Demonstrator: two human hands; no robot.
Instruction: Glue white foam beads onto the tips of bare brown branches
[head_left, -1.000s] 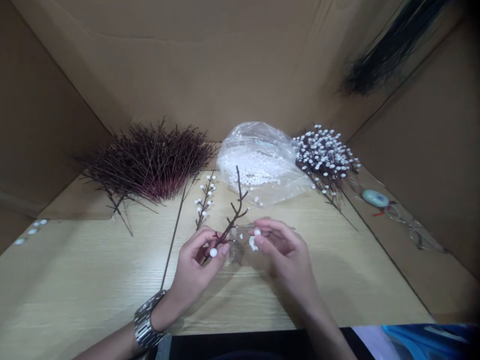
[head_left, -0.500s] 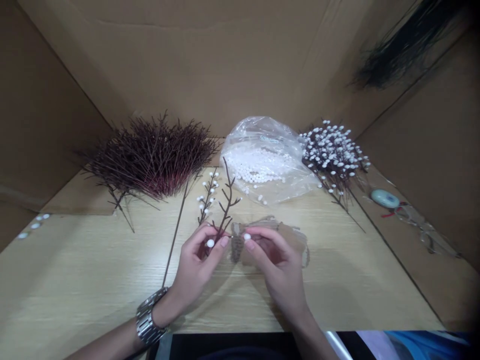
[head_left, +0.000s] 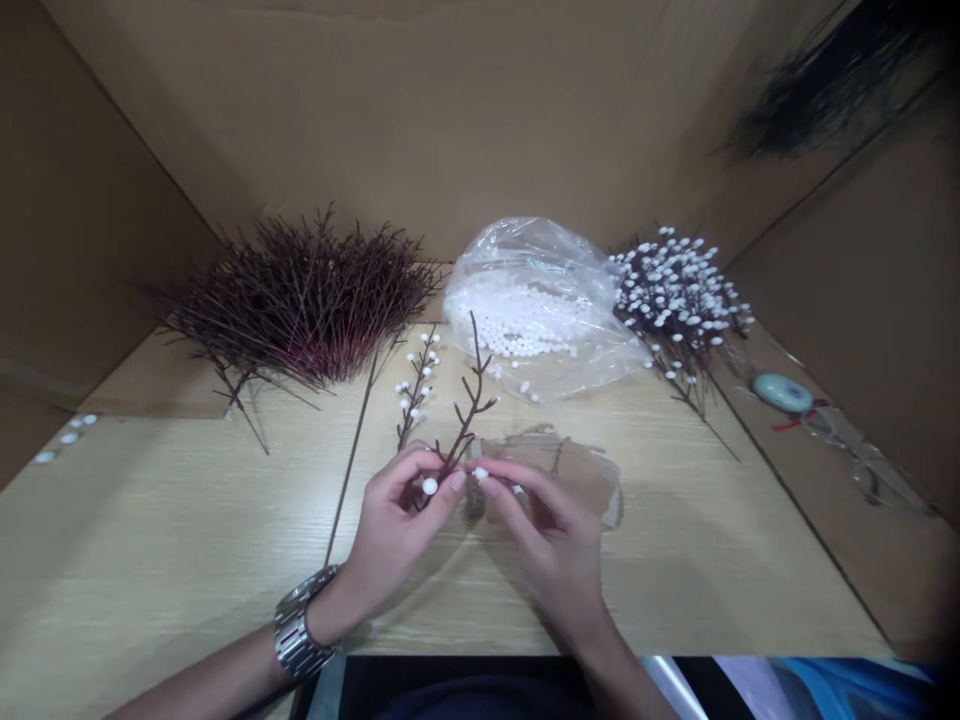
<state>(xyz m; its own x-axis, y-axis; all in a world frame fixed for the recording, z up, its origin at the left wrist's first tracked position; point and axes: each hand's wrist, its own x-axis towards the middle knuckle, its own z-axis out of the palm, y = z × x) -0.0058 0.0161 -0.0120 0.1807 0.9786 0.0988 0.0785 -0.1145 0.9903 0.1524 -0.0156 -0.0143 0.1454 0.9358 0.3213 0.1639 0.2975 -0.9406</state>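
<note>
Between thumb and fingers, my left hand (head_left: 401,515) pinches a dark brown twig (head_left: 470,400) that points up and away. One white bead (head_left: 430,486) shows on the twig beside my left thumb. My right hand (head_left: 551,530) is closed on another white bead (head_left: 481,473), held at the tip of a short side branch near my left fingertips. Behind my left hand lies a second twig (head_left: 411,405) with several white beads on it.
Bare brown twigs (head_left: 300,300) are piled at the back left. A clear bag (head_left: 525,300) of white beads stands at the centre, and beaded twigs (head_left: 675,290) lie right of it. Loose beads (head_left: 70,438) rest far left; a pale green oval object (head_left: 782,392) and glasses (head_left: 870,470) lie right.
My right hand has moved left, bringing its bead up to the side branch of the twig. My left hand still holds the twig. The whole view has shifted slightly.
</note>
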